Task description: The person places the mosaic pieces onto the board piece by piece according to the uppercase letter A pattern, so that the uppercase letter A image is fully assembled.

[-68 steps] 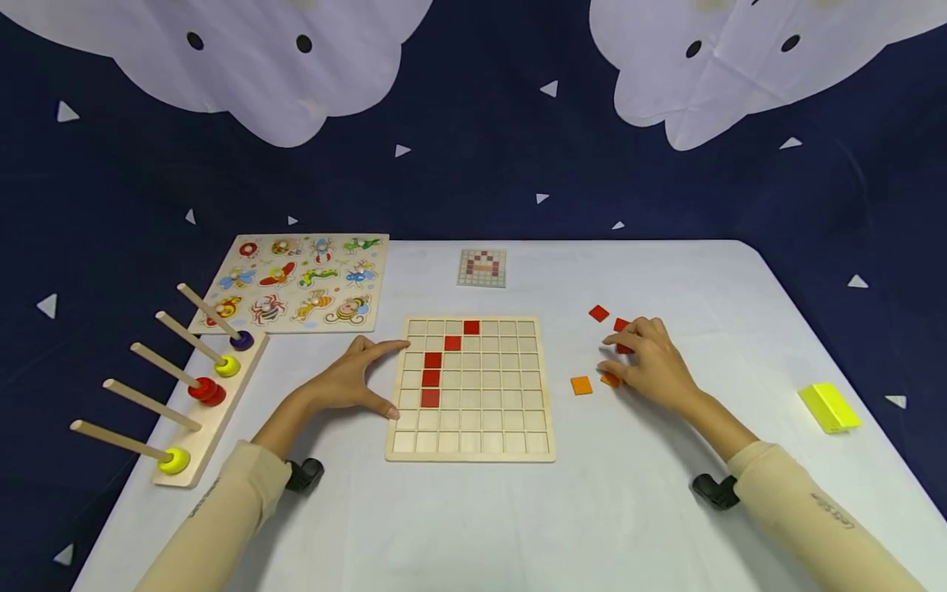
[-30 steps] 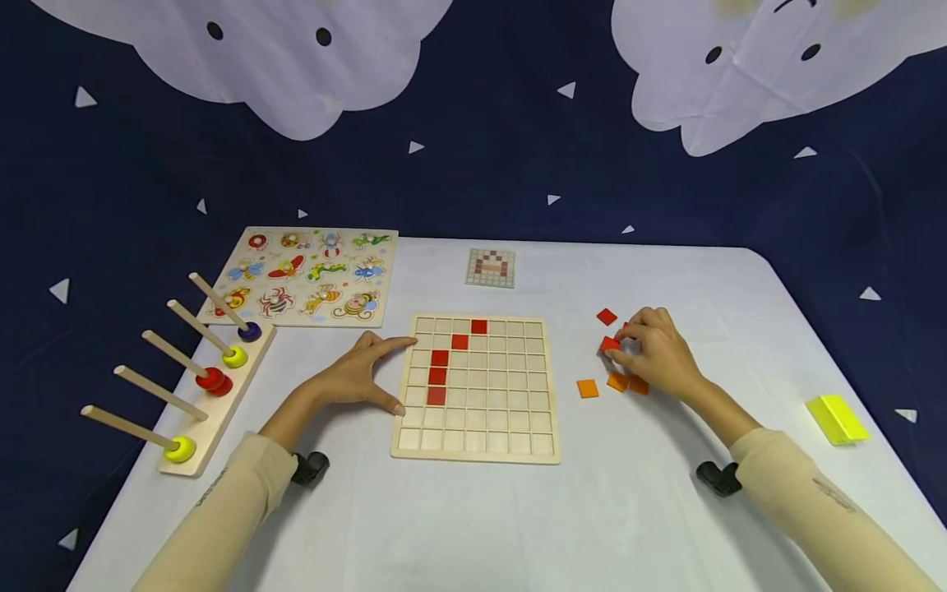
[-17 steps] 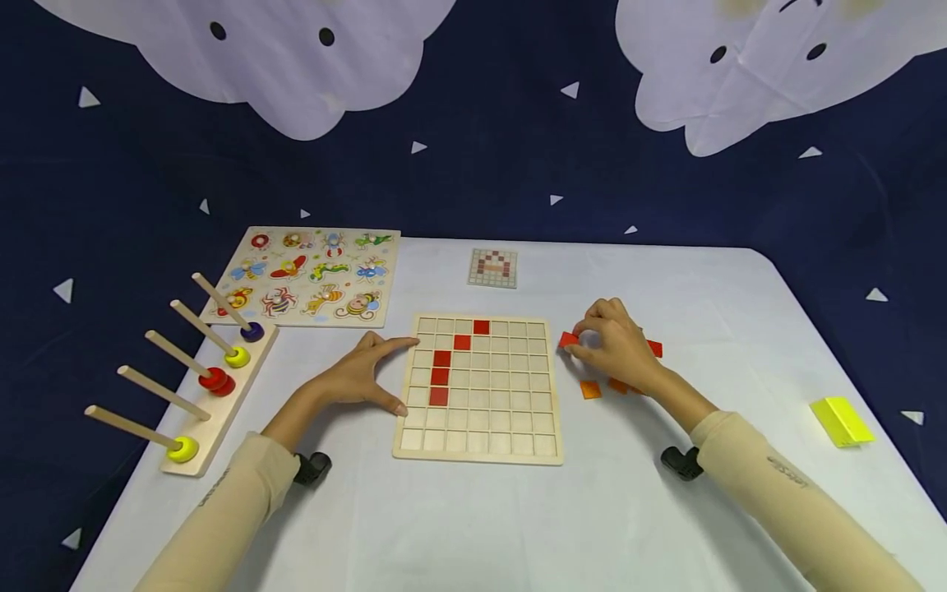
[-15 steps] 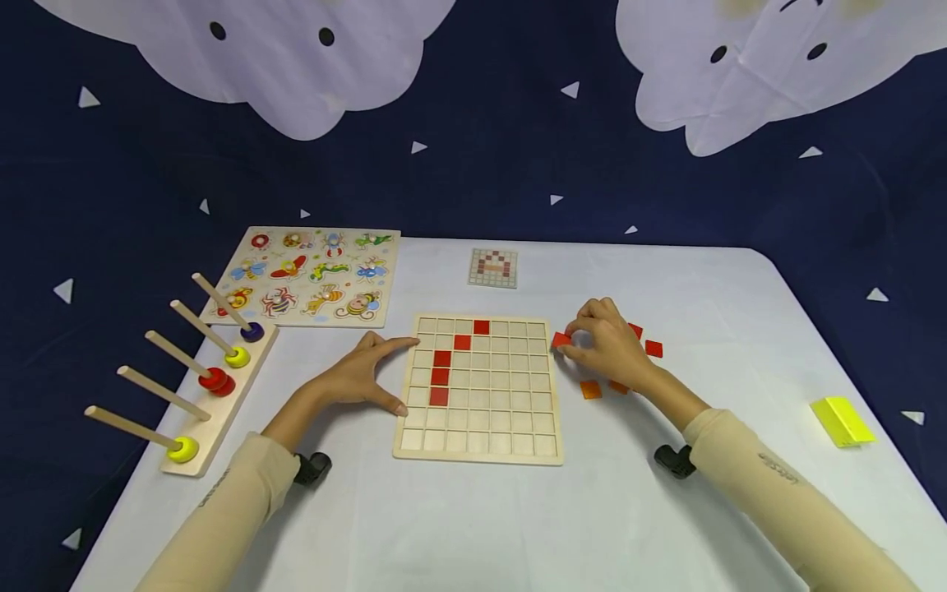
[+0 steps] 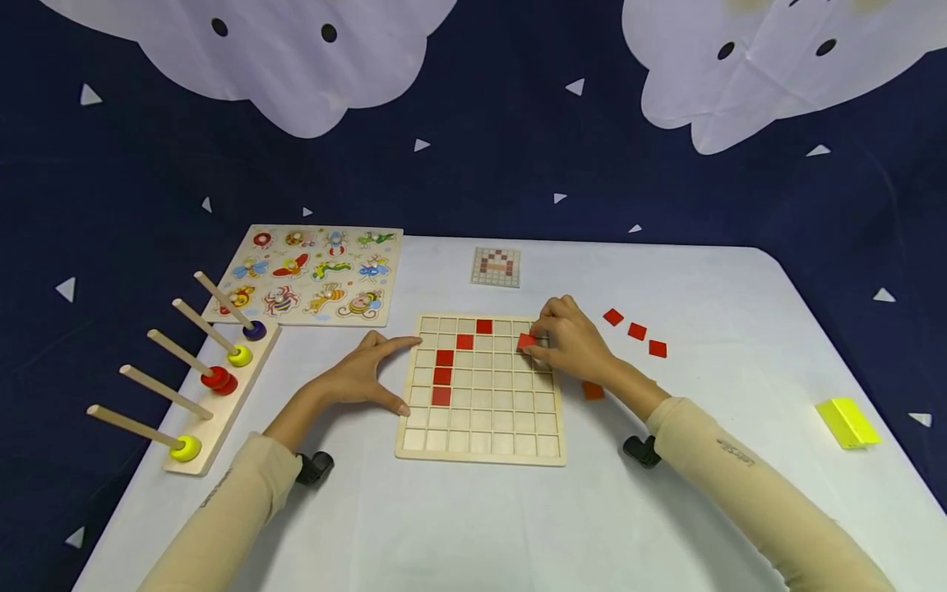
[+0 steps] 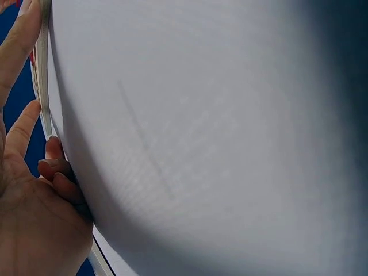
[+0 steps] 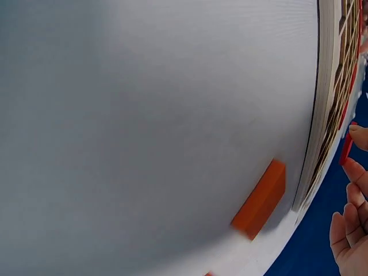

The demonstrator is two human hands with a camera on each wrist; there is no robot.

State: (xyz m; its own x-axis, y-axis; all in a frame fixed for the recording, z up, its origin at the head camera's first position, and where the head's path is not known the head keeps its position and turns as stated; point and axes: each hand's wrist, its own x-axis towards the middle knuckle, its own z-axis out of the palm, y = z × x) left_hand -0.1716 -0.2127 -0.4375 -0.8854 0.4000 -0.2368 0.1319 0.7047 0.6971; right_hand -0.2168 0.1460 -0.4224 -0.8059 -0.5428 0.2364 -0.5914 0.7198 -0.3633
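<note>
A wooden grid board (image 5: 481, 458) lies mid-table, with several red tiles (image 5: 441, 376) set in cells toward its left and top. My left hand (image 5: 358, 376) touches the board's left edge with outstretched thumb and index finger; the left wrist view has its other fingers bent against the tabletop. Over the board's upper right cells, my right hand (image 5: 573, 335) pinches a red square tile (image 5: 526, 342) between thumb and fingertips. That red tile (image 7: 347, 146) is tilted and close above the board in the right wrist view. An orange tile (image 5: 593, 391) lies just below the right wrist.
Three loose red tiles (image 5: 636, 331) lie right of the board. Behind it sits a small pattern card (image 5: 496, 267). An insect peg puzzle (image 5: 303, 316) and a stacking-ring stand (image 5: 222, 411) occupy the left side. A yellow block (image 5: 848, 423) is at far right.
My right hand has picked a red tile from the loose group and carried it left, over the board's upper right. The left hand stays at the board's edge. The view has shifted slightly.
</note>
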